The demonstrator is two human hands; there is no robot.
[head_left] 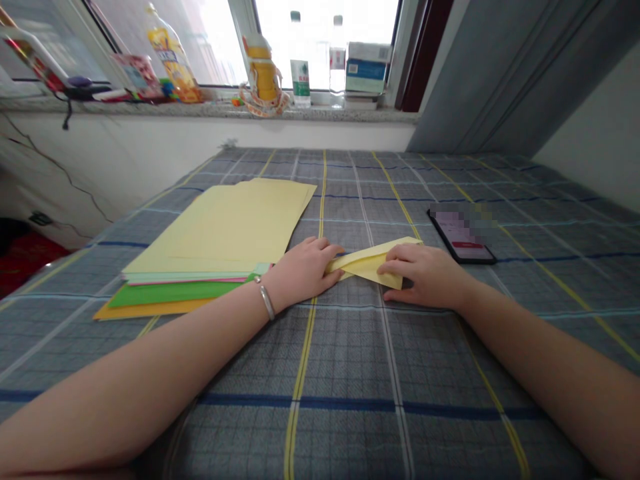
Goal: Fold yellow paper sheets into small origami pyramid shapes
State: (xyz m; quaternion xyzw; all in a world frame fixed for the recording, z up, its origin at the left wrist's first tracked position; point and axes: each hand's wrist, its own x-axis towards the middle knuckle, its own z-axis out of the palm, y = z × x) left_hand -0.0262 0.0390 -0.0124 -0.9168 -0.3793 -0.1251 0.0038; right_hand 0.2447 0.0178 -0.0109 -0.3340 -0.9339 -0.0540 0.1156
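A small folded piece of yellow paper [373, 261] lies between my two hands, low over the plaid cloth. My left hand [307, 270] pinches its narrow left end between thumb and fingers; a silver bangle sits on that wrist. At the wider right end, my right hand [425, 275] has its fingers curled over the paper, the thumb below near the cloth. Creased layers show along the paper's upper edge. Just left of my left hand rests a stack of coloured paper [233, 223], pale yellow on top, with green and orange sheets sticking out underneath.
A phone [463, 237] lies on the plaid cloth [350, 373] right of my hands. Along the windowsill [200, 110] stand a juice bottle [173, 57], a yellow flask [263, 70], clear bottles and boxes [367, 70]. A grey curtain [480, 73] hangs at the right.
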